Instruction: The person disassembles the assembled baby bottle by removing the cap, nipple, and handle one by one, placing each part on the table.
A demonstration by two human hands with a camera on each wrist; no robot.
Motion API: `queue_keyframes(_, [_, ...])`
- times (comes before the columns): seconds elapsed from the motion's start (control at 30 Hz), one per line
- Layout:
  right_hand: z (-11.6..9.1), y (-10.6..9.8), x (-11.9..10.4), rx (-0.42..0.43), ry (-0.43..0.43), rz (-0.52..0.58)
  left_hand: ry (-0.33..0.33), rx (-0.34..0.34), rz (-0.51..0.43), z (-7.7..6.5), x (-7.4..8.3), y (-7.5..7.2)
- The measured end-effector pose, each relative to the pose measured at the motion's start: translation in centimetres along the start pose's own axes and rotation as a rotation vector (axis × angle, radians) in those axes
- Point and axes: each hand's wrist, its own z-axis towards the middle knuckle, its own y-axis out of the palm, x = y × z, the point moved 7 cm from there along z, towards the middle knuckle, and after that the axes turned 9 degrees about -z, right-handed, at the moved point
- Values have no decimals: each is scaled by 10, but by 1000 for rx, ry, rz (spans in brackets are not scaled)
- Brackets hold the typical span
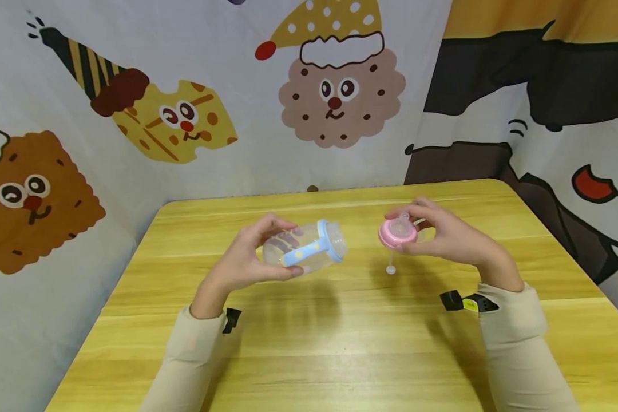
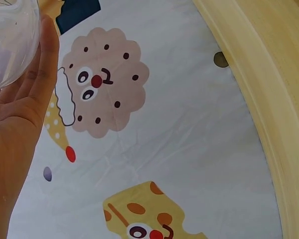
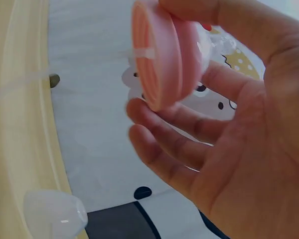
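Note:
My left hand (image 1: 247, 254) grips a clear baby bottle (image 1: 309, 260) with a light blue collar and strap, tilted sideways above the table, its open mouth facing right. Part of the bottle's rounded base (image 2: 12, 45) shows in the left wrist view beside the palm. My right hand (image 1: 438, 232) pinches a pink bottle cap ring (image 1: 389, 236) between thumb and fingers, a clear nipple (image 1: 403, 225) on top. From its underside hangs a thin straw (image 3: 25, 84) ending in a small white ball (image 1: 391, 269). Bottle and ring are apart.
A yellow wood-grain table (image 1: 309, 349) lies beneath both hands. Behind it hangs a cartoon-printed cloth (image 1: 257, 166). A translucent rounded piece (image 3: 55, 214) appears low in the right wrist view. Dark straps with camera mounts (image 1: 466, 301) sit at the wrists.

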Motion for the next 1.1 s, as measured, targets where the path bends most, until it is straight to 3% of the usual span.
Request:
queue_keyframes(0.2, [-5, 2, -4, -71, -26, 8, 3, 6, 21, -2, -13, -3])
queue_keyframes(0.53, [-10, 11, -7, -189, -87, 40, 21, 6, 19, -2, -12, -4])
queue_keyframes(0.87, [-3, 20, 19, -156, -42, 69, 42, 8, 11, -8, -11, -6])
queue_keyframes(1.1, [14, 21, 39, -133, 44, 13, 87, -6, 11, -5, -2, -7])
